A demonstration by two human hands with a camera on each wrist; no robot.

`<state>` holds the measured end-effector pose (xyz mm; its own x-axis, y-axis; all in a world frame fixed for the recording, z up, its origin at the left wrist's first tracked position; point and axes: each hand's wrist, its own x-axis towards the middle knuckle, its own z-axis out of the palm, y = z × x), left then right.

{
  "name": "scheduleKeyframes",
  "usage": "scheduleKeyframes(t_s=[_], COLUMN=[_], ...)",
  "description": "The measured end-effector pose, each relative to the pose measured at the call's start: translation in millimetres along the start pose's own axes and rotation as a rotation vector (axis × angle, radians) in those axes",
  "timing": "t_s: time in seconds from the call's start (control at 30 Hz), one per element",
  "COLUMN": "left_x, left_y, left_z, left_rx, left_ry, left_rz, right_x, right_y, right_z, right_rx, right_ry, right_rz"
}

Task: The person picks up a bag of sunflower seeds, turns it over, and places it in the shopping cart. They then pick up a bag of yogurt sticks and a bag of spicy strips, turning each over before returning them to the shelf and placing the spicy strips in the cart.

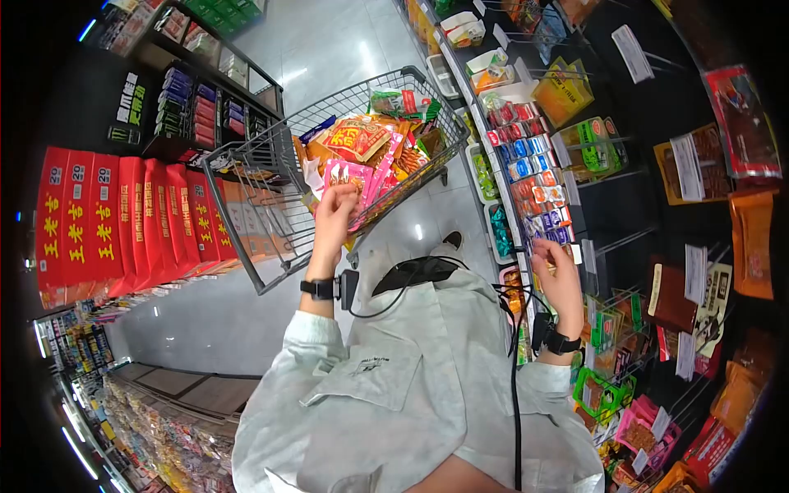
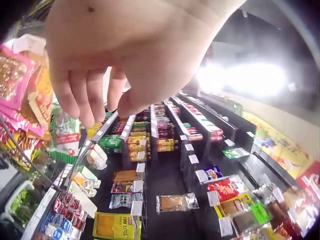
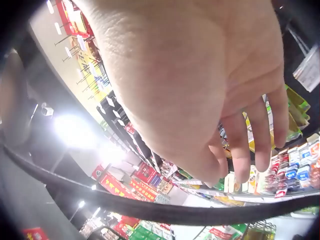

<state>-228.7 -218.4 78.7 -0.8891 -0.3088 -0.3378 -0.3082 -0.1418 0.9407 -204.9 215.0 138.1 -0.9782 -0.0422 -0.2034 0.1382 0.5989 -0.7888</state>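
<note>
Holding nothing in the loosely bent left hand (image 1: 335, 215), near snack packets (image 1: 355, 140) inside the cart (image 1: 415, 76); nor in the equally relaxed right hand (image 1: 560, 283), near small packs (image 1: 534, 185) right of the cart. Seen from left wrist, not head: drink bottles (image 2: 166, 145) right of the cart.

Red boxes (image 1: 82, 222): "王老吉" in yellow characters, number "20" near top edges.
</note>
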Motion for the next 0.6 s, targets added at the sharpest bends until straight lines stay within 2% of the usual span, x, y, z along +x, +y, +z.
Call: scheduleKeyframes(t_s=[0.03,0.17,0.3,0.37,0.43,0.5,0.57,0.6], left_x=[18.6,98.5,225.4,257.7,299.2,339.7,371.0,383.5], left_y=[3.3,-8.4,-107.2,-134.5,-181.2,-229.6,-269.0,-286.1], left_z=[1.6,2.8,-34.1,-43.1,-55.2,-64.2,-73.3,-77.5], left_rx=[0.009,-0.304,-0.547,-0.495,-0.494,-0.481,-0.451,-0.397], left_ry=[-0.019,0.026,0.076,0.089,0.074,0.044,-0.028,-0.138], left_rz=[0.004,-0.317,-0.721,-0.707,-0.751,-0.811,-0.876,-0.888], right_x=[8.4,20.6,-2.9,-23.9,-44.3,-63.7,-84.0,-91.6], right_y=[-8.4,-9.2,-13.9,-18.8,-31.0,-44.4,-60.6,-67.4], right_z=[-2.8,-1.1,6.4,15.4,28.9,43.1,56.6,62.3], right_rx=[-0.018,0.101,0.015,-0.122,0.052,0.043,0.071,0.087], right_ry=[0.003,0.095,0.181,0.249,0.321,0.379,0.457,0.497], right_rz=[-0.005,0.095,0.239,0.322,0.421,0.514,0.574,0.600])
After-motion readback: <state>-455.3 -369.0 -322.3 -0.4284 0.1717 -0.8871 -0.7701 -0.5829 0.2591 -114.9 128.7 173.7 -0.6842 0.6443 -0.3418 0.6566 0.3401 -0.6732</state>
